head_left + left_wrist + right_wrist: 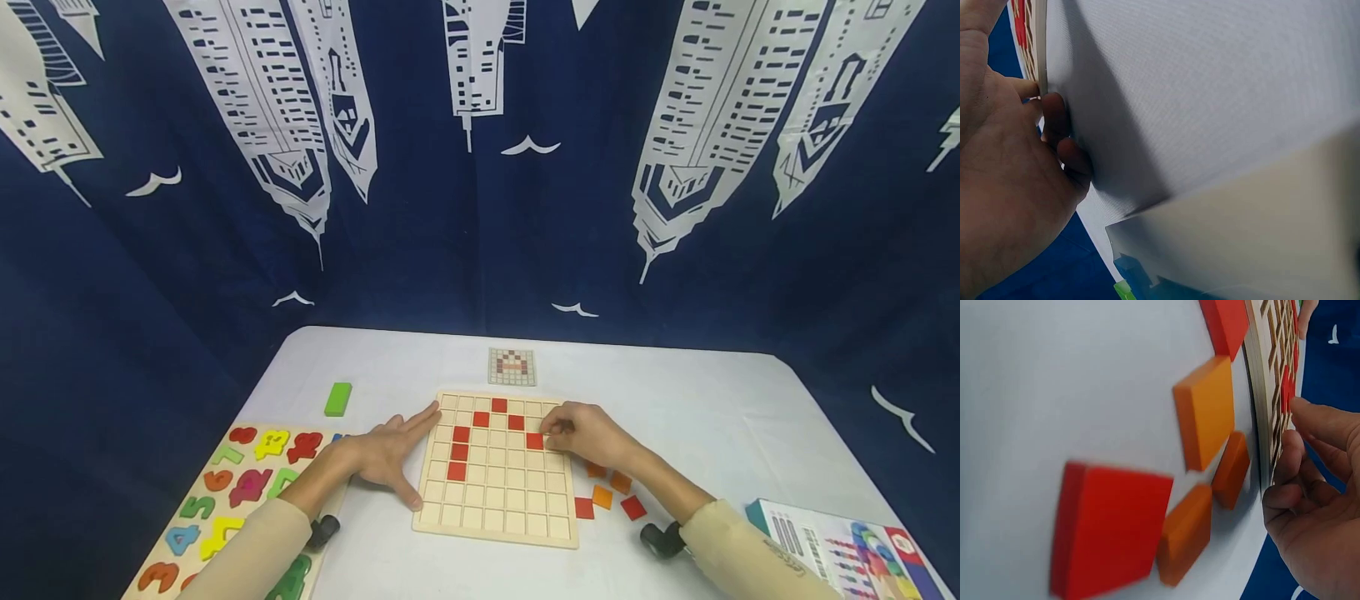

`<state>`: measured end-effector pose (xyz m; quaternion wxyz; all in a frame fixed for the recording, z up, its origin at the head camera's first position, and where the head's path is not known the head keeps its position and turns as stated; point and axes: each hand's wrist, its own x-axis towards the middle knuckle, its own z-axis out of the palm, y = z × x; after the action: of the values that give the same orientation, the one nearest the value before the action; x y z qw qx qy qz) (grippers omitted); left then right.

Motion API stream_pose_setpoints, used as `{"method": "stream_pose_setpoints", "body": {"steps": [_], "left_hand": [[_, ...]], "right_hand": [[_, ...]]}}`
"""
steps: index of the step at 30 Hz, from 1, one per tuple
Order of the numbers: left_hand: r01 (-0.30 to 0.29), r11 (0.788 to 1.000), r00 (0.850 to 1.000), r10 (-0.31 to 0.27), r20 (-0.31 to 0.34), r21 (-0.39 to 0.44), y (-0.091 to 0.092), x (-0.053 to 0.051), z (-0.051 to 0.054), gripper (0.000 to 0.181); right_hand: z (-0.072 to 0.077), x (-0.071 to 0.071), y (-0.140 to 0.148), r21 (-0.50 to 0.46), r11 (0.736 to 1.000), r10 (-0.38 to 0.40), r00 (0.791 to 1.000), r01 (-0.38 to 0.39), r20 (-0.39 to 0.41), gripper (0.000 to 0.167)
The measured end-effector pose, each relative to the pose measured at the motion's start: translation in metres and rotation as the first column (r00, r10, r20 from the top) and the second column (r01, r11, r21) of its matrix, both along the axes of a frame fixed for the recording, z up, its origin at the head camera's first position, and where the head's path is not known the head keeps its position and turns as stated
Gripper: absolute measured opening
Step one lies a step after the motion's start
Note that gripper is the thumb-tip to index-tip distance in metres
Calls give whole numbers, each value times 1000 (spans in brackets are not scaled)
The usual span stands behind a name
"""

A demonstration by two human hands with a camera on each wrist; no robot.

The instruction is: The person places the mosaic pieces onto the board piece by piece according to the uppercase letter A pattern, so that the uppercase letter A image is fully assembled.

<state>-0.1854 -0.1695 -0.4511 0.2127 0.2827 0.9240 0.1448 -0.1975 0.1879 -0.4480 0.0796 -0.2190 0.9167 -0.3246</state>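
Observation:
A square wooden grid board [495, 535] lies flat with several red tiles in its cells. My right hand [588, 433], fingers bent, is at the board's right side with its fingertips at the edge of a red tile [535, 441]. That red tile [1285, 389] also shows beside a fingertip in the right wrist view; the far fingertips are partly hidden. At the board's left edge, my left hand [386, 454] is spread, one finger touching the upper corner and the thumb near the lower side. In the left wrist view the left hand [1016, 156] meets the board's edge [1041, 47].
Loose orange tiles [602, 497] and red tiles [633, 507] lie right of the board. A pattern card [512, 379] is behind it. A number puzzle [217, 481] and a green block [337, 399] stand left. A printed box [847, 546] is at front right.

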Motion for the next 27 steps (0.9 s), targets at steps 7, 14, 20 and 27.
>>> {"method": "stream_pose_setpoints", "body": {"steps": [7,14,20,27], "left_hand": [[8,1000,1000,-8,-10,8,-1,-1,1,137],[7,1000,1000,-7,-6,7,-1,0,2,136],[12,1000,1000,-12,-8,7,0,0,2,135],[5,1000,1000,-5,-2,4,1,0,3,136]], "right_hand": [[6,6,14,7,1000,-11,999,10,51,16],[8,16,30,35,999,23,992,-27,124,13],[10,28,42,57,994,75,977,-88,202,13],[7,40,47,87,985,127,971,-147,202,17]]}}
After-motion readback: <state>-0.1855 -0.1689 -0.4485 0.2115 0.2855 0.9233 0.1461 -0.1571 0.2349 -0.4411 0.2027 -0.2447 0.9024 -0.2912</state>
